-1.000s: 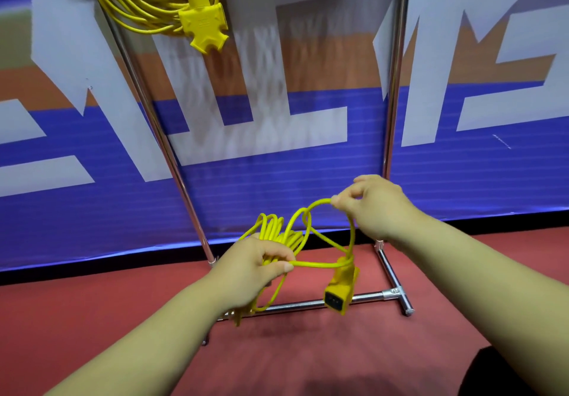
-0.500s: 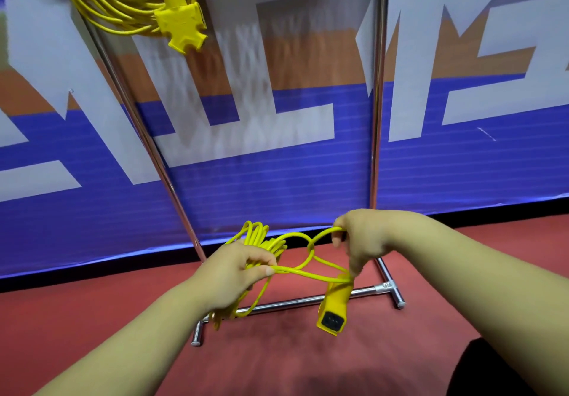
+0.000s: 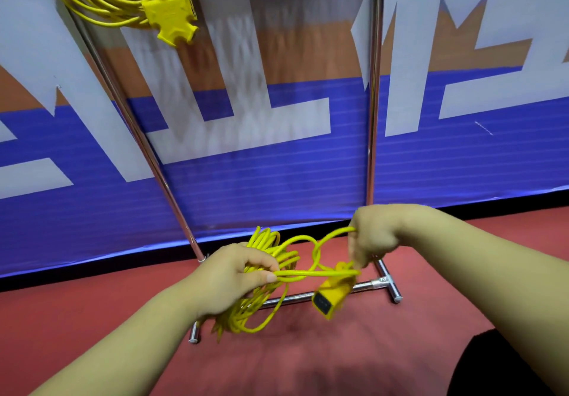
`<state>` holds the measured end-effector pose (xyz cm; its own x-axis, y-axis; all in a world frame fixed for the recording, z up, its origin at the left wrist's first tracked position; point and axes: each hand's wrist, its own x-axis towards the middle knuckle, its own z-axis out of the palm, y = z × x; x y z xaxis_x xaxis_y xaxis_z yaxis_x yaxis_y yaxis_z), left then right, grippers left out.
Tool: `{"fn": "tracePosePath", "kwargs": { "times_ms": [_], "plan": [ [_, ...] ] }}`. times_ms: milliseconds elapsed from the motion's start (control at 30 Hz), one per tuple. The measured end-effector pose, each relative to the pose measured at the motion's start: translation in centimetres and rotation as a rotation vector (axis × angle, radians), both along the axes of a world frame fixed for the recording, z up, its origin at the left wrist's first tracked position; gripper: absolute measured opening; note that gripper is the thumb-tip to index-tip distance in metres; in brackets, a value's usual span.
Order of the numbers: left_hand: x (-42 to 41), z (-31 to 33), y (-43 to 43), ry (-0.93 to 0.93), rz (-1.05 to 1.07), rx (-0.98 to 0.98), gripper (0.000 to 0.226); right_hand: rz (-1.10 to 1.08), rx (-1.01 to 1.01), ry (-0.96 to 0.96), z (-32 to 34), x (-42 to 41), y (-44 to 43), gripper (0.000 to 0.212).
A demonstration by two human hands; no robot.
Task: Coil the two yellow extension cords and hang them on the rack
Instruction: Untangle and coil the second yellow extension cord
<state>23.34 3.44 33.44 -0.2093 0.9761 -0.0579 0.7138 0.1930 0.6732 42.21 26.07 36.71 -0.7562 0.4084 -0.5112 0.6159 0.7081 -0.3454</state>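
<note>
- Left hand (image 3: 234, 275) grips the coil (image 3: 246, 315); right hand (image 3: 374, 235) pinches the tail loop (image 3: 314, 254), now pulled lower and tighter.
- Coil looks nearly ready for the rack (image 3: 371, 118).

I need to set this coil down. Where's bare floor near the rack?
Bare red floor lies in front of the chrome rack's base bar, between the forearms, and left of its left foot, up to the blue banner. Crowded: over the bar, where the left hand and right hand hold the yellow coiled cord.
</note>
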Motion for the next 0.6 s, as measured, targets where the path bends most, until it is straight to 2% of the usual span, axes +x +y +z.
{"fn": "tracePosePath", "kwargs": {
  "times_ms": [67, 133, 367, 433, 600],
  "plan": [
    [0.2, 0.2, 0.2, -0.019, -0.004, 0.013, 0.009, -0.161, -0.170, 0.175, 0.3, 0.1, 0.6, 0.005],
    [0.3, 0.5, 0.3, -0.034, -0.008, 0.036, 0.009, -0.265, -0.340, 0.262, 0.6, 0.3, 0.9, 0.003],
    [0.3, 0.8, 0.1, 0.151, -0.093, 0.010, 0.014, -0.317, -0.816, 0.272, 2.7, 1.4, 0.9, 0.016],
    [0.4, 1.1, -0.1, 0.123, -0.064, 0.024, 0.013, -0.376, -0.912, 0.288, 3.1, 1.5, 0.9, 0.019],
    [-0.5, 1.5, -0.2, 0.098, 0.014, 0.035, 0.008, -0.516, -1.143, 0.437, 3.2, 1.9, 1.9, 0.006]
  ]
}}
